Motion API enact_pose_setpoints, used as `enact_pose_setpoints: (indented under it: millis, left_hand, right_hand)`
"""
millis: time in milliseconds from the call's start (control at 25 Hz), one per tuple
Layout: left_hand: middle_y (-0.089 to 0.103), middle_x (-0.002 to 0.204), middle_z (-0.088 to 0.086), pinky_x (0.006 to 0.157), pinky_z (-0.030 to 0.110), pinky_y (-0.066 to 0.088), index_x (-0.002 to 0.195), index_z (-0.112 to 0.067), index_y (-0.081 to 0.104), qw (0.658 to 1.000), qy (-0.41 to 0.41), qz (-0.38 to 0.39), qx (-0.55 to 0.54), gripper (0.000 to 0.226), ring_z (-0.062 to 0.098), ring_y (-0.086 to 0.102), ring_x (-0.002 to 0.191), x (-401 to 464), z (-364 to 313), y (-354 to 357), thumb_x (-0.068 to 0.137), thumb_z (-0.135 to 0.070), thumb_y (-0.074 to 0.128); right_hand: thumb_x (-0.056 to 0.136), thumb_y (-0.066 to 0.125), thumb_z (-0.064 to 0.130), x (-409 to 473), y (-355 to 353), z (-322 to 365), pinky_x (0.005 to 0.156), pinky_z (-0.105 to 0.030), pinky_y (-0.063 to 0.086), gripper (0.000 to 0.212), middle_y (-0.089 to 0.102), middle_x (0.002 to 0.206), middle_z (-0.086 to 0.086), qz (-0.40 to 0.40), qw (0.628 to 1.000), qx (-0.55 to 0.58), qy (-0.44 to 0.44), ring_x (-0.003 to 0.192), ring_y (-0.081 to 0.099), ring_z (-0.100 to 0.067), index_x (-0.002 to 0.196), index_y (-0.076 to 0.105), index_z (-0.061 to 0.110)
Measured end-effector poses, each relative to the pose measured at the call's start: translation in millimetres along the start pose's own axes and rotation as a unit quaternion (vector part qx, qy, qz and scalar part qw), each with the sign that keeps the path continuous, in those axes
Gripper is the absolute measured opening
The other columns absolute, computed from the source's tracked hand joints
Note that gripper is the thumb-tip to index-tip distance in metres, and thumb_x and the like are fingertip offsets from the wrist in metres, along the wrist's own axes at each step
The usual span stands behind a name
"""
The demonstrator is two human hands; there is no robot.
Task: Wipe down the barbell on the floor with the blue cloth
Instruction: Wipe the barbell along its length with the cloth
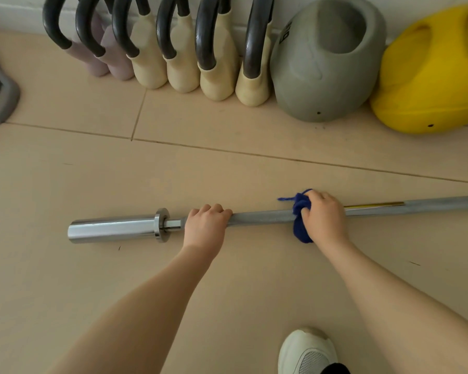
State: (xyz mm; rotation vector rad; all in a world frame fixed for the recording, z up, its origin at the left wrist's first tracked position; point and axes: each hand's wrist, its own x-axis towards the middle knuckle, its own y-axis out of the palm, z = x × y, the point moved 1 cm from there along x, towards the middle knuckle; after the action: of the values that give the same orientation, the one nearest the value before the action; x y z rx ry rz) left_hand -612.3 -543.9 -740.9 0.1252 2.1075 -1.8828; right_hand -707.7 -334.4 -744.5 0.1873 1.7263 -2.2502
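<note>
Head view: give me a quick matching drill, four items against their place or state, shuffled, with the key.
Items
1. left hand
2. blue cloth
3. yellow kettlebell
4. white shoe

Places or states
A. by the wall, far right
B. bottom edge of the view, on the floor
C. bare on the barbell shaft, next to the chrome sleeve
D. wrapped round the shaft under the right hand

Pairs: 1-C, 2-D, 3-A, 4-B
</note>
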Motion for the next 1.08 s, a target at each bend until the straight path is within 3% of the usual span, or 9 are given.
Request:
enact_pose_setpoints:
  millis: [80, 160, 280, 360, 480, 720, 800, 920, 1080]
  left_hand:
    - [0.067, 0.084, 0.005, 0.063, 0.029, 0.032, 0.096, -0.018, 0.068, 1.0, 0.007, 0.013, -0.009, 0.025, 0.029, 0.061, 0.079, -2, 0, 0, 0.073, -0.006, 0.069]
    - [0.066, 0.073, 0.001, 0.055, 0.028, 0.035, 0.086, -0.02, 0.071, 0.999, 0.03, 0.001, 0.015, 0.029, 0.026, 0.062, 0.067, -1, 2, 0, 0.061, -0.009, 0.08]
    - [0.063, 0.107, 0.001, 0.071, 0.03, 0.035, 0.117, -0.022, 0.058, 0.999, 0.034, 0.015, -0.031, 0.033, 0.025, 0.056, 0.099, 2, 6, 1, 0.086, -0.011, 0.058]
    - [0.056, 0.127, 0.0, 0.086, 0.032, 0.037, 0.13, -0.021, 0.049, 0.997, 0.031, 0.035, -0.065, 0.042, 0.025, 0.05, 0.114, -1, 21, -2, 0.091, -0.006, 0.048]
    - [0.054, 0.133, 0.005, 0.097, 0.037, 0.035, 0.131, -0.014, 0.05, 0.997, -0.005, -0.008, -0.073, 0.044, 0.027, 0.048, 0.122, -15, 56, -11, 0.087, -0.008, 0.056]
    - [0.026, 0.151, 0.003, 0.113, 0.033, 0.021, 0.146, -0.018, 0.02, 0.994, -0.074, 0.076, -0.016, 0.081, 0.02, 0.022, 0.141, -42, 108, -5, 0.082, -0.029, 0.068]
    - [0.039, 0.145, 0.007, 0.112, 0.036, 0.027, 0.143, -0.012, 0.03, 0.998, -0.052, 0.045, -0.011, 0.087, 0.023, 0.034, 0.137, -47, 112, -1, 0.071, -0.023, 0.078]
    - [0.066, 0.114, 0.009, 0.09, 0.04, 0.051, 0.116, -0.006, 0.061, 1.0, -0.025, 0.002, 0.002, 0.093, 0.029, 0.063, 0.109, -45, 115, 2, 0.031, -0.023, 0.095]
    - [0.069, 0.106, 0.005, 0.086, 0.038, 0.053, 0.111, -0.007, 0.064, 1.0, -0.016, -0.004, -0.022, 0.092, 0.027, 0.065, 0.105, -45, 117, 2, 0.026, -0.022, 0.095]
  right_hand:
    - [0.081, 0.051, 0.004, -7, 6, 27, 0.082, -0.042, 0.044, 0.023, 0.06, 0.107, -0.021, 0.013, 0.999, 0.037, 0.009, 0.099, 0.056, -0.038, 0.102, 0.059, 0.002]
    - [0.083, 0.048, 0.002, -21, 20, 61, 0.084, -0.04, 0.044, 0.025, 0.055, 0.113, -0.017, 0.062, 0.994, 0.062, -0.07, 0.103, 0.054, -0.035, 0.106, 0.057, 0.005]
    - [0.083, 0.047, 0.002, -28, 27, 79, 0.083, -0.042, 0.048, 0.027, 0.051, 0.117, -0.013, 0.098, 0.98, 0.068, -0.156, 0.103, 0.053, -0.033, 0.107, 0.056, 0.011]
    - [0.083, 0.048, 0.001, -17, 19, 69, 0.081, -0.038, 0.046, 0.024, 0.053, 0.112, -0.017, 0.108, 0.984, 0.021, -0.144, 0.099, 0.054, -0.036, 0.103, 0.059, 0.009]
    - [0.082, 0.047, -0.003, -15, 14, 73, 0.079, -0.033, 0.044, 0.025, 0.054, 0.111, -0.014, 0.072, 0.997, 0.0, -0.037, 0.098, 0.056, -0.032, 0.102, 0.059, 0.007]
    - [0.085, 0.045, -0.002, -41, 56, 177, 0.086, -0.038, 0.047, 0.025, 0.052, 0.116, -0.016, 0.153, 0.964, 0.082, -0.204, 0.103, 0.055, -0.036, 0.106, 0.057, 0.005]
    - [0.084, 0.046, 0.001, -29, 51, 163, 0.085, -0.038, 0.047, 0.024, 0.054, 0.113, -0.018, 0.146, 0.97, 0.065, -0.182, 0.1, 0.056, -0.037, 0.103, 0.06, 0.006]
    - [0.085, 0.046, 0.003, -25, 49, 158, 0.081, -0.037, 0.043, 0.022, 0.056, 0.109, -0.019, 0.094, 0.992, 0.036, -0.081, 0.099, 0.056, -0.037, 0.102, 0.06, 0.005]
    - [0.086, 0.046, 0.005, -54, 70, 223, 0.083, -0.038, 0.042, 0.024, 0.054, 0.113, -0.019, 0.153, 0.962, 0.068, -0.216, 0.102, 0.053, -0.037, 0.107, 0.056, 0.004]
